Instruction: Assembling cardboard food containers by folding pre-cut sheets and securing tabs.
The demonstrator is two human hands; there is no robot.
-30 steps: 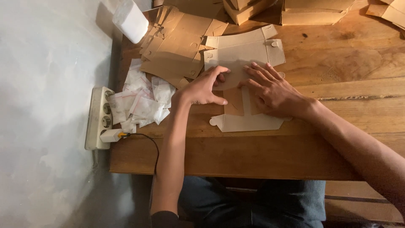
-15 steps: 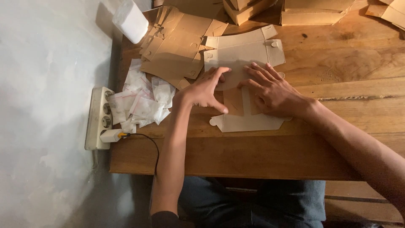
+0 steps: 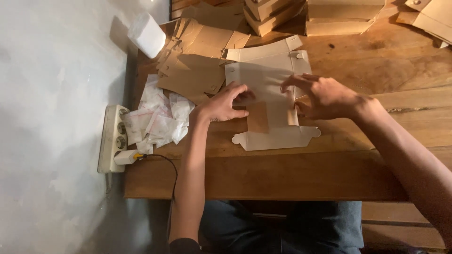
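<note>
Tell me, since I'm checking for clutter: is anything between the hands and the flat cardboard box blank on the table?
Nothing visible. The left hand and right hand already rest on the box blank; the loose cardboard pieces lie off to its left.
</note>
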